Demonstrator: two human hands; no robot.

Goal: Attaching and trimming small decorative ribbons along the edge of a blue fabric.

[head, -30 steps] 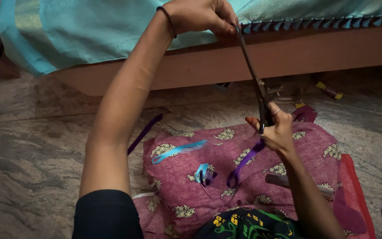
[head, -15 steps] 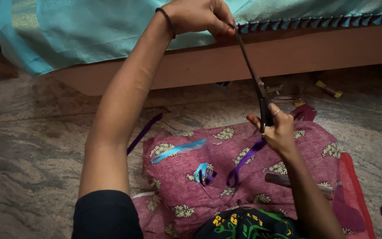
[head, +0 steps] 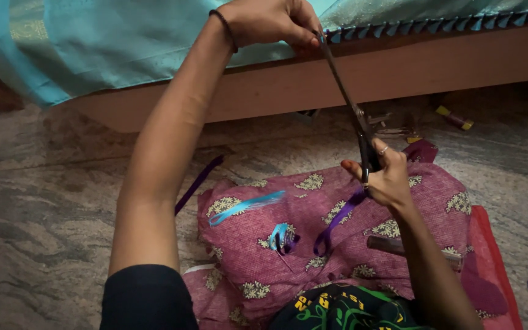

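Here your left hand (head: 273,21) pinched the soft, limp turquoise fabric (head: 123,43) at its pleated edge on the bed, while your right hand (head: 386,177) gripped the stiff scissors (head: 352,110) by their handles, blade tips reaching up beside that pinch.

Dim, warm indoor light (soft shadows), slightly blurred throughout.

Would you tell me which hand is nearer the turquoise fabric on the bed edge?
Left. The left hand pinches the turquoise fabric; the right hand holds scissors lower down.
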